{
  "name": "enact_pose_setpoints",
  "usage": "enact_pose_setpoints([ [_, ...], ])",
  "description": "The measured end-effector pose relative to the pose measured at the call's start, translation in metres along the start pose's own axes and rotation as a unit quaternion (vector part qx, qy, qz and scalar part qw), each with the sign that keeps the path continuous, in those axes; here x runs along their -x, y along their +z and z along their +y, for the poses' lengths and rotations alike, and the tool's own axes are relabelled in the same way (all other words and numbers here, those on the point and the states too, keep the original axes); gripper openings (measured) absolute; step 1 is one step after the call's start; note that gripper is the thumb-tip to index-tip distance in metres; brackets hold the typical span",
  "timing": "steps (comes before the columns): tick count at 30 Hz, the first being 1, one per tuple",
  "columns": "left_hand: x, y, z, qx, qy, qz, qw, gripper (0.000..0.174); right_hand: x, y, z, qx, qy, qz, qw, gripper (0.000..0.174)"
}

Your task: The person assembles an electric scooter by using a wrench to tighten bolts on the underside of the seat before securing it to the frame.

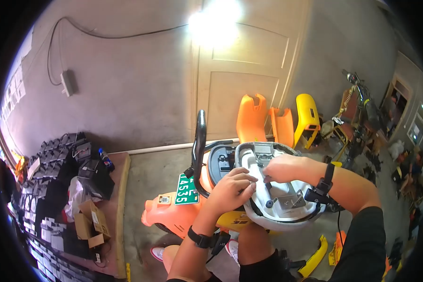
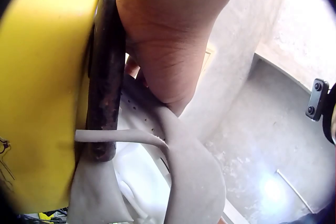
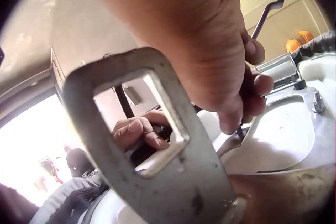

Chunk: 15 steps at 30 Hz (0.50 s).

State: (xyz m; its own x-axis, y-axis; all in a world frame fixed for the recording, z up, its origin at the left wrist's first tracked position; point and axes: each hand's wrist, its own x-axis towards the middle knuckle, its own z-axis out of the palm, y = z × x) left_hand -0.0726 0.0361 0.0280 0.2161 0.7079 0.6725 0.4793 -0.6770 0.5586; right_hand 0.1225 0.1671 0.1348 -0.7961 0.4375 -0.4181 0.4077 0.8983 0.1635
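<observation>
One small dark part is being pinched by the right hand over the upturned seat; left hand fingers are loosely bent. Through slipping fingertips, it could be dropped.

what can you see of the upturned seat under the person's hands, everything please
The seat lies underside up, its pale, hard-looking shell exposed. Soft-looking grey covering wraps its edge. A metal fitting sits at the far end; nearer is a worn metal bracket with a rectangular opening. A dark, round stopper shows inside. The right hand reaches into the shell with curled fingers; the left hand is at its left edge. Whether either grips anything is unclear.
</observation>
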Motion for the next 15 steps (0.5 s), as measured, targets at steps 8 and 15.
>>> enact_pose_setpoints([
  [8,0.0,0.0,0.003,0.004,-0.018,0.008,1.0,0.021,0.008,-0.02,-0.009,-0.034,0.006,0.034,0.999,0.039],
  [15,0.001,-0.001,-0.001,0.003,-0.011,-0.003,1.0,0.018,-0.002,0.001,0.0,-0.013,0.004,-0.009,1.0,0.03],
])
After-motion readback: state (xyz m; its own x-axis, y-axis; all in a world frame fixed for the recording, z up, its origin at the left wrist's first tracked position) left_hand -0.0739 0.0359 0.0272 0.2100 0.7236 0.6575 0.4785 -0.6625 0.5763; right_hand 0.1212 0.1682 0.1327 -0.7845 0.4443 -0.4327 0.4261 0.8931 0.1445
